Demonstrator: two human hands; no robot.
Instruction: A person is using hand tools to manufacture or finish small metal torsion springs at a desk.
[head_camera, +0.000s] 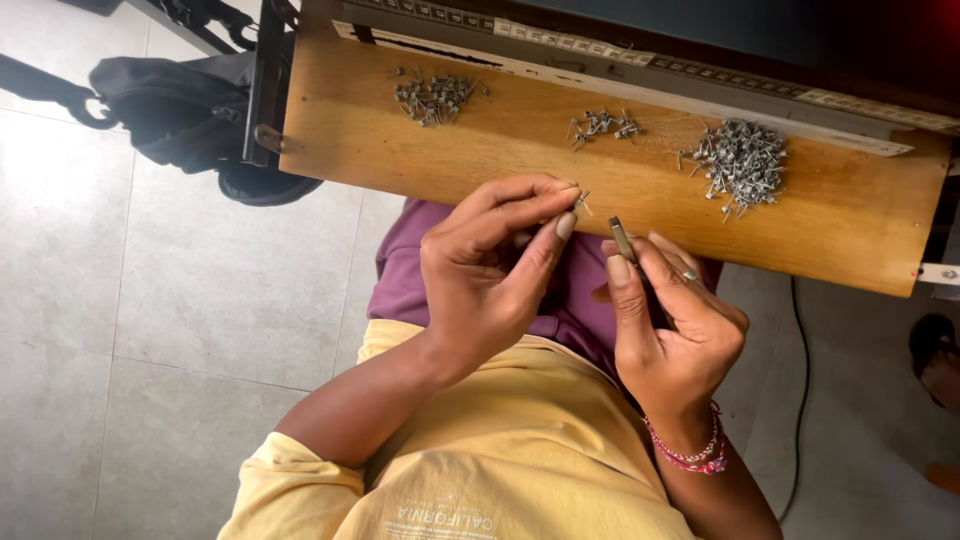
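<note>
Yellow shirt cloth (500, 460) fills the bottom of the frame, closest to us, with purple fabric (570, 290) over our lap just above it. At centre our left hand (490, 275) is closed in a pinch, thumb and fingertips gripping a tiny metal pin (583, 201) at the near edge of the wooden counter (830, 215). Just right of it our right hand (675, 320), with a red braided bracelet (690, 452) at the wrist, is closed around a slim metal tool (622, 238) that points up toward the pin without touching it. Three heaps of metal pins lie on the counter: upper left (437, 97), middle (603, 125) and the largest at right (742, 160). A black bag (175, 110) sits on the tiled floor (150, 330) at upper left.
</note>
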